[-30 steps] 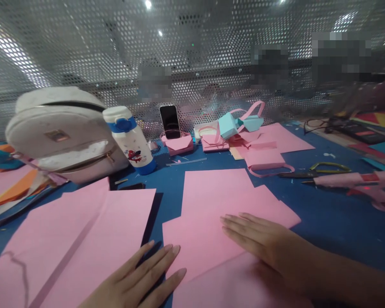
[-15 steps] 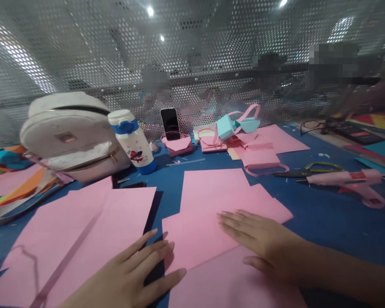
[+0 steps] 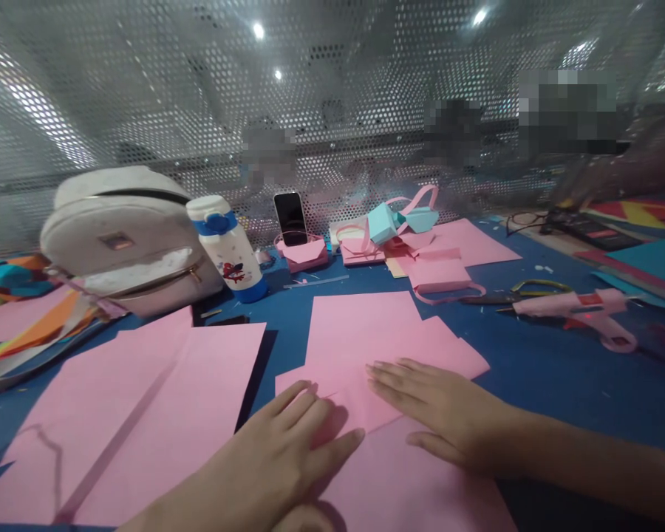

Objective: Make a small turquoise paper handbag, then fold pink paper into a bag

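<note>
Two bare hands work palm-down over pink paper on a blue table [image 3: 565, 428], toward the side nearest the person. The right hand [image 3: 437, 406] lies flat, fingers stretched out and close together, across the middle of the pink paper [image 3: 377, 325]. The left hand [image 3: 288, 443] is just beside it on the left, its fingers bent over the same paper; whether they pinch any of it cannot be told. The two hands are near each other but apart, with a strip of paper showing between them. Part of the paper reaches beyond the fingers toward the table's far edge, and a corner sticks out past the right hand.

To the left, larger pink sheets [image 3: 216, 377] spread across the table, partly covered by the left forearm. Along the far edge, before a perforated metal screen [image 3: 332, 89], stand a pale backpack [image 3: 127, 244], a white and blue bottle [image 3: 230, 251] and a phone [image 3: 291, 219], upright behind a small pink paper box [image 3: 304, 255]. Farther right is a light blue paper piece [image 3: 385, 224]. On the table's right side, a pink glue gun [image 3: 581, 307] lies just nearer than a yellow-handled tool [image 3: 543, 286].
</note>
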The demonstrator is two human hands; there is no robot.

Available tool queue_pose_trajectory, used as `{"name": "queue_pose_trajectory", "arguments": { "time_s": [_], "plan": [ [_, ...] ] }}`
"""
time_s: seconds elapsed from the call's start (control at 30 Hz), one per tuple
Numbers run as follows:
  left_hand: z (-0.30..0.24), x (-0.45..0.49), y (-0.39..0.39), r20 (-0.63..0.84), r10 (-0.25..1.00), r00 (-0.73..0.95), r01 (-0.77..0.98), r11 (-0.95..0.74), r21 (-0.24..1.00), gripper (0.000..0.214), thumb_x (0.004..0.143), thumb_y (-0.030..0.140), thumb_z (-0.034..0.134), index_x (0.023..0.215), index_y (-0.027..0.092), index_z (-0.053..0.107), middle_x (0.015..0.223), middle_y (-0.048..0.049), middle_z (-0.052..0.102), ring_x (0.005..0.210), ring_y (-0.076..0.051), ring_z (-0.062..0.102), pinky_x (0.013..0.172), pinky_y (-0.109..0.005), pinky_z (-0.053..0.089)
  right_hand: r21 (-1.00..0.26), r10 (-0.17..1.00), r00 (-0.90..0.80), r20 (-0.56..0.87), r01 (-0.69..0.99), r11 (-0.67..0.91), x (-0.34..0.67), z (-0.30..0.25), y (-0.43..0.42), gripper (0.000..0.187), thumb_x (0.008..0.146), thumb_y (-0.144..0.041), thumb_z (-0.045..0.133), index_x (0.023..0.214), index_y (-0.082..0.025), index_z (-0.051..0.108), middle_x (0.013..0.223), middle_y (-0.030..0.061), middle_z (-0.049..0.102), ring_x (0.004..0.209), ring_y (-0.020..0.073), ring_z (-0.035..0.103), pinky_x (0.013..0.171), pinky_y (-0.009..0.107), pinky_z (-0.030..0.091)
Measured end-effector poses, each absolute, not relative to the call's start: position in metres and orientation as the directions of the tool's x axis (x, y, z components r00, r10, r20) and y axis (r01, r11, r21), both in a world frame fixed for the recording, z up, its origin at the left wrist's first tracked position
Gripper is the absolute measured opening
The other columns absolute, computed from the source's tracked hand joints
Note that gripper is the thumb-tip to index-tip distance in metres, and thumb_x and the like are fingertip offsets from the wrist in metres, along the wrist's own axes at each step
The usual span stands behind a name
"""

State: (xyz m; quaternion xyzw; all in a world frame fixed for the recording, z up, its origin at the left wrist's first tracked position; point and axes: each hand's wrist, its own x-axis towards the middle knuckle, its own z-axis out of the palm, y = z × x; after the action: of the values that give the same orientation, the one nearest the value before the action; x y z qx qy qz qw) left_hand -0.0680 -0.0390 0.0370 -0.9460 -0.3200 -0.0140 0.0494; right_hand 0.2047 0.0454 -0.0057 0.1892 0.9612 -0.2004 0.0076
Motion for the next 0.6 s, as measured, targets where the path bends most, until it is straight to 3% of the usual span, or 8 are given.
{"name": "queue_pose_trajectory", "arguments": {
  "time_s": [0.23, 0.47, 0.6],
  "plan": [
    [0.024, -0.048, -0.026, 0.119, 0.581, 0.805, 0.583, -0.812, 0.013, 0.069, 0.088, 0.07, 0.04, 0.134, 0.019, 0.049, 0.118, -0.0114, 0.06, 0.098, -0.024, 0.056, 0.092, -0.04, 0.045, -0.41, 0.354, -0.935, -0.013, 0.328, 0.851, 0.208, -0.01, 0.046, 0.062, 0.097, -0.035, 0.044, 0.152, -0.013, 0.026, 0.158, 0.0093, 0.022, 0.147, 0.0204, 0.016, 0.122, 0.042, 0.013],
    [0.027, -0.032, -0.016, 0.129, 0.543, 0.83, 0.545, -0.838, 0.021, 0.072, 0.089, 0.071, 0.038, 0.133, 0.014, 0.049, 0.114, -0.0124, 0.062, 0.099, -0.025, 0.058, 0.092, -0.04, 0.046, -0.401, 0.351, -0.936, 0.014, 0.316, 0.86, 0.207, -0.01, 0.046, 0.061, 0.097, -0.034, 0.045, 0.151, -0.01, 0.03, 0.157, 0.0106, 0.025, 0.147, 0.0203, 0.018, 0.122, 0.041, 0.014],
    [0.019, -0.033, -0.021, 0.12, 0.52, 0.846, 0.529, -0.847, -0.057, 0.073, 0.093, 0.067, 0.032, 0.138, 0.011, 0.046, 0.129, -0.0144, 0.059, 0.114, -0.027, 0.056, 0.1, -0.04, 0.043, -0.396, 0.346, -0.938, 0.009, 0.315, 0.863, 0.206, -0.009, 0.046, 0.059, 0.097, -0.033, 0.044, 0.15, -0.01, 0.031, 0.157, 0.011, 0.025, 0.147, 0.0208, 0.018, 0.122, 0.042, 0.015]
  ]
}}
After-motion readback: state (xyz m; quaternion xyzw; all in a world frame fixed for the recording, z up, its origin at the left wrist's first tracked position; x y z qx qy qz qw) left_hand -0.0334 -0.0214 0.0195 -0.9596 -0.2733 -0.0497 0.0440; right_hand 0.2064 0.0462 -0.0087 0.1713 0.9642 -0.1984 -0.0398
